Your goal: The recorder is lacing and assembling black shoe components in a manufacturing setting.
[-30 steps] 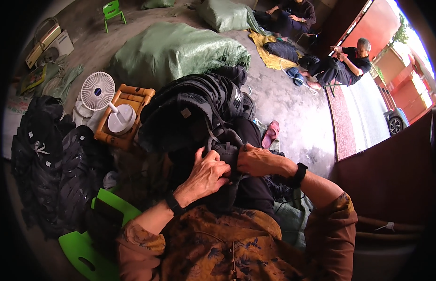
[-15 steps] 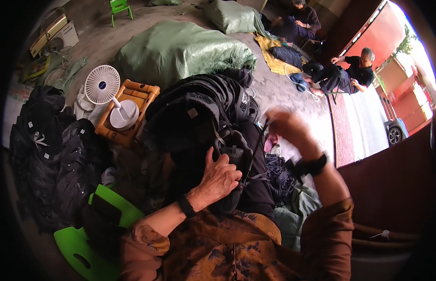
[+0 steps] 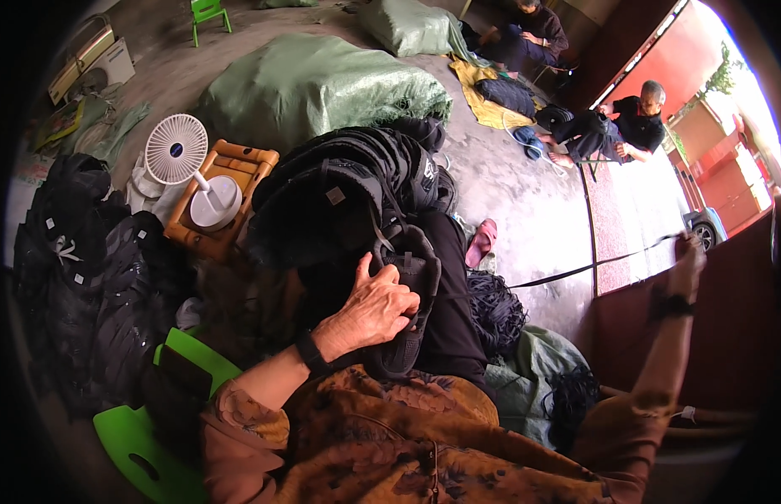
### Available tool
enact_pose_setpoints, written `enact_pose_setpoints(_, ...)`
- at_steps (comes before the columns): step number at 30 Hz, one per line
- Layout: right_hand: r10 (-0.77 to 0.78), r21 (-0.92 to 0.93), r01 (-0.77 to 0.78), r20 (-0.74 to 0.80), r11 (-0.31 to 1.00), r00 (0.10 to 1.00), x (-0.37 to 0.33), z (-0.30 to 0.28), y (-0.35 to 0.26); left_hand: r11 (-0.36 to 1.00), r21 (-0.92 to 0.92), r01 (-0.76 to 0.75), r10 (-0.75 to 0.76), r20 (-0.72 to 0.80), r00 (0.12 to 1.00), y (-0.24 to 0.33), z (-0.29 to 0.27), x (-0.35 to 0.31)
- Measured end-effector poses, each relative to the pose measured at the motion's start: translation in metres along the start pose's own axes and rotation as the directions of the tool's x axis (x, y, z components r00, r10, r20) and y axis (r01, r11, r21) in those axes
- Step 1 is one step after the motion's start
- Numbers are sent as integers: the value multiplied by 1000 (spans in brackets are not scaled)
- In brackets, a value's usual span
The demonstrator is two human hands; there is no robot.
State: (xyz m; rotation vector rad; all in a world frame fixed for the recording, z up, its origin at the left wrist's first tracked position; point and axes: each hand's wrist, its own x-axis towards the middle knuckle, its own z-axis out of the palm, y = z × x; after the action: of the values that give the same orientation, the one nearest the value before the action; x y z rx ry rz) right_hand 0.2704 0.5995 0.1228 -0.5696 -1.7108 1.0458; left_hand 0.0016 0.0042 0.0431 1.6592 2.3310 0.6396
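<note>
A black shoe [image 3: 418, 267] lies on my lap, toe end toward my body. My left hand [image 3: 369, 307] is closed on its side, fingers curled over the opening. Far out to the right, my right hand [image 3: 686, 265] is raised and pinches the end of a black shoelace [image 3: 596, 267]. The lace runs taut back toward my knee; where its other end sits I cannot make out. Beside my right leg lies a tangled heap of black laces [image 3: 496, 312]. Just beyond the shoe, a row of black shoes [image 3: 382, 164] is stacked tightly together.
At left stand a white fan [image 3: 176, 149] on a bamboo stool [image 3: 231, 160], a pile of black shoes [image 3: 105, 269] and a green chair [image 3: 147, 454]. A large green sack [image 3: 315, 84] lies ahead. Two people sit farther off. A pink slipper [image 3: 481, 242] is on the floor.
My right hand has swung from near the shoe out to the far right, drawing the black lace straight. My left hand stays on the shoe.
</note>
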Motion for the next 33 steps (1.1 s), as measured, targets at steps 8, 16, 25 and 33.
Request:
enact_pose_setpoints(8,571,-89,-595,425,799,703,-241,214,-60,972,-229,-57,46,-50,998,-13,24,4)
enact_pose_setpoints(16,403,-229,-453,851,862,336,-295,281,-101,949,-301,-98,109,17,994,-10,19,-9)
enact_pose_setpoints(25,483,111,-860,789,497,381,-296,285,-100,986,-117,-120,85,-269,959,1,39,-5)
enact_pose_setpoints(33,466,247,-870,764,428,446,-303,287,-87,985,-126,-120,85,-255,963,-1,31,-5)
